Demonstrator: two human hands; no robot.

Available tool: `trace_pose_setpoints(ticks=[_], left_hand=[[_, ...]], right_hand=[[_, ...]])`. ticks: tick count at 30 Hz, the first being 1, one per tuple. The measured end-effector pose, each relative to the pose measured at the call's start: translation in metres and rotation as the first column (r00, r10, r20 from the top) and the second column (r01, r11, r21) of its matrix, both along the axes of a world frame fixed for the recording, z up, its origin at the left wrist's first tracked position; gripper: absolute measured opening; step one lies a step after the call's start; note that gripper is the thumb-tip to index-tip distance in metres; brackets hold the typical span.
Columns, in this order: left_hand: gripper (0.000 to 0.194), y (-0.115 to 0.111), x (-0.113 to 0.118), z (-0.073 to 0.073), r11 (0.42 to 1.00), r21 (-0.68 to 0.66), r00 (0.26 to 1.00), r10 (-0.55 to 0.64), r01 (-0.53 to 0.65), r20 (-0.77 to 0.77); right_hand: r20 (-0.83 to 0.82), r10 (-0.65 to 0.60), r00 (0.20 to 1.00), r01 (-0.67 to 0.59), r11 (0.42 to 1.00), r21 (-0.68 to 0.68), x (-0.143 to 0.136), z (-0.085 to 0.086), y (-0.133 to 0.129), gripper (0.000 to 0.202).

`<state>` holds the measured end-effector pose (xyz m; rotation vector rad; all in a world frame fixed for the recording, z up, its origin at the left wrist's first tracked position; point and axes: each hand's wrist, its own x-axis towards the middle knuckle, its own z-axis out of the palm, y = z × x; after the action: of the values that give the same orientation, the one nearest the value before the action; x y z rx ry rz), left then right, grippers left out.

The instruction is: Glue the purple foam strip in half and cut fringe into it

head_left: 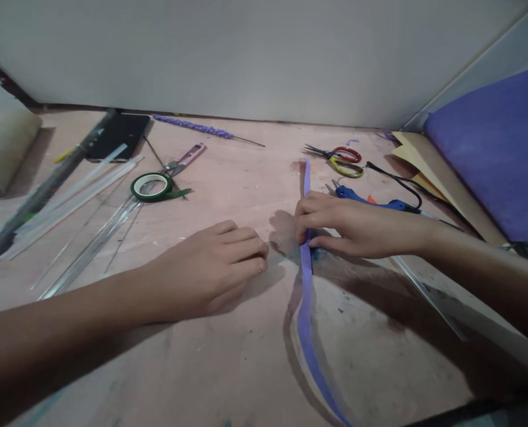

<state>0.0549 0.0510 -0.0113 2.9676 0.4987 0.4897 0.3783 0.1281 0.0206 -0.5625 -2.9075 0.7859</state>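
A long purple paper strip point(306, 320) runs from near the scissors toward the front edge, its near part curving to the right. My right hand point(335, 222) pinches the strip between thumb and fingers, close to its far end. Left of the strip and apart from it, my left hand point(223, 264) is low over the table with its fingers curled in; whatever they may hold is hidden. A blue-handled glue gun point(370, 200) lies just behind my right hand, partly covered by it.
Scissors point(346, 160) with red and yellow handles lie at the back right. On the left are green tape point(143, 194), a pink-handled cutter point(188, 157), clear glue sticks point(90, 249), a phone point(121, 136) and a purple-wrapped wire point(192, 126). Purple paper point(495, 148) stands on the right.
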Motion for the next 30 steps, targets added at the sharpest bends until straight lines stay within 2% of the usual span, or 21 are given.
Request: trace_pose_setpoints(ticks=[5, 9, 13, 17, 19, 22, 24, 26, 28, 30], left_hand=[[0.024, -0.009, -0.002, -0.003, 1.0, -0.027, 0.999, 0.016, -0.015, 0.041], [0.025, -0.017, -0.006, -0.008, 0.999, -0.036, 0.999, 0.014, -0.013, 0.04], [0.025, -0.021, -0.015, -0.013, 0.997, 0.069, 0.992, 0.02, -0.029, 0.126], [0.021, -0.019, -0.022, -0.01, 0.984, 0.154, 0.966, 0.052, -0.093, 0.254], [0.02, -0.015, -0.022, -0.007, 0.984, 0.125, 0.95, 0.082, -0.125, 0.302], [0.019, -0.009, -0.018, -0.006, 0.992, 0.069, 0.95, 0.085, -0.11, 0.3], [0.019, -0.008, -0.012, -0.009, 0.996, 0.024, 0.965, 0.082, -0.09, 0.25], [0.016, -0.01, -0.007, -0.013, 0.995, -0.019, 0.975, 0.095, -0.093, 0.199], [0.015, -0.015, -0.003, -0.016, 0.994, -0.038, 0.979, 0.104, -0.099, 0.175], [0.018, -0.02, -0.001, -0.017, 0.994, -0.05, 0.98, 0.108, -0.101, 0.167]], right_hand=[[0.055, 0.043, 0.998, -0.044, 0.999, 0.027, -0.008, 0.007, 0.004, 0.019], [0.044, 0.047, 0.998, -0.049, 0.998, 0.035, -0.019, 0.005, 0.004, 0.019], [-0.176, 0.097, 0.98, -0.089, 0.995, 0.054, -0.04, -0.007, 0.0, 0.023], [-0.479, 0.041, 0.877, -0.051, 0.999, -0.008, -0.068, -0.023, -0.008, 0.026], [-0.516, 0.018, 0.857, -0.06, 0.996, -0.066, -0.078, -0.03, -0.011, 0.023], [-0.427, 0.072, 0.901, -0.126, 0.987, -0.101, -0.08, -0.035, -0.011, 0.017], [-0.349, 0.068, 0.935, -0.084, 0.996, -0.032, -0.073, -0.035, -0.008, 0.026], [-0.267, -0.011, 0.964, 0.052, 0.987, 0.149, -0.062, -0.034, -0.002, 0.041], [-0.208, -0.111, 0.972, 0.176, 0.927, 0.33, -0.051, -0.033, 0.005, 0.048], [-0.183, -0.203, 0.962, 0.264, 0.864, 0.428, -0.043, -0.034, 0.014, 0.042]])
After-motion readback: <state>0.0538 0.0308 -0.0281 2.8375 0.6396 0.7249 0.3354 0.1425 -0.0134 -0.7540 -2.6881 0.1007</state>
